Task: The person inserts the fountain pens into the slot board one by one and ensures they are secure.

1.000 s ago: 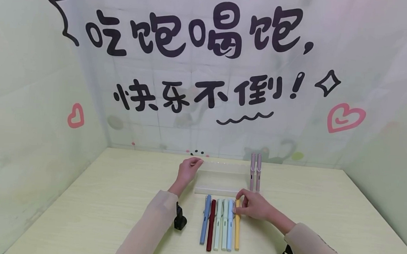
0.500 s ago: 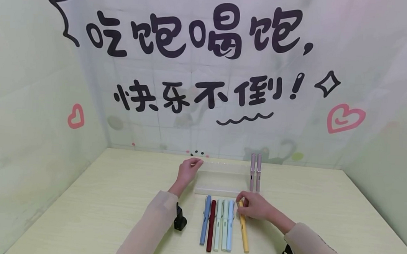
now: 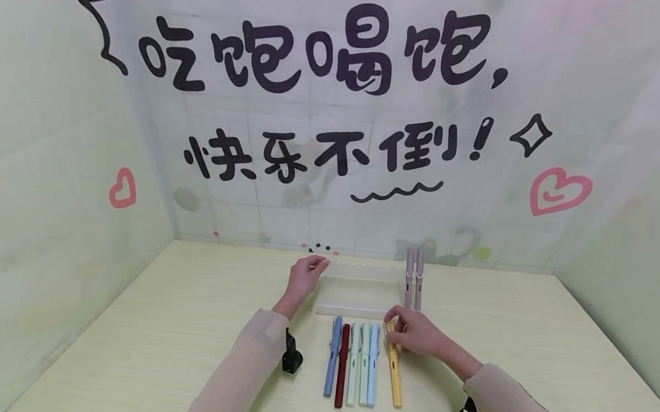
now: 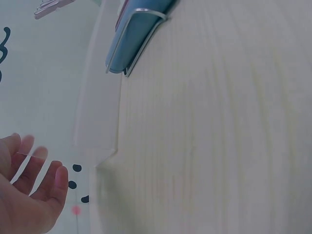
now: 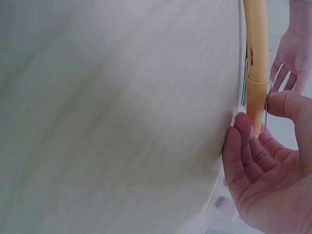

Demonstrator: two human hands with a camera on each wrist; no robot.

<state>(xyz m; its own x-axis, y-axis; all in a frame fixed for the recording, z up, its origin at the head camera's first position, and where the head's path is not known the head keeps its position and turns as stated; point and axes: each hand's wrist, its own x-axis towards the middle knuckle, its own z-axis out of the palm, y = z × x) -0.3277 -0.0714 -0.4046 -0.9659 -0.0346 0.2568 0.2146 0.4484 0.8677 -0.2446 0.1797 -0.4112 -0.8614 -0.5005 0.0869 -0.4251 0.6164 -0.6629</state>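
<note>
My right hand point(image 3: 420, 332) pinches the capped, clip end of a yellow pen point(image 3: 395, 374) between thumb and fingers. The pen slants, its other end toward me. In the right wrist view the thumb touches the clip side of the pen point(image 5: 256, 97). At the back, my left hand point(image 3: 306, 274) pinches the upper left edge of a clear plastic pen stand point(image 3: 352, 310). The left wrist view shows the fingers point(image 4: 44, 183) at its transparent edge. Two lilac pens point(image 3: 408, 285) stand side by side at the right end of the stand.
Left of the yellow pen, a row of pens lies on the table: blue point(image 3: 332, 362), dark red point(image 3: 342, 368), two pale green point(image 3: 353, 369) and light blue point(image 3: 373, 370). A printed cloth backdrop point(image 3: 284, 216) borders the pale wooden table point(image 3: 202, 286) at the back and sides.
The yellow pen has shifted right, away from the light blue pen, and turned aslant in my right hand. My left hand and the stand have stayed put.
</note>
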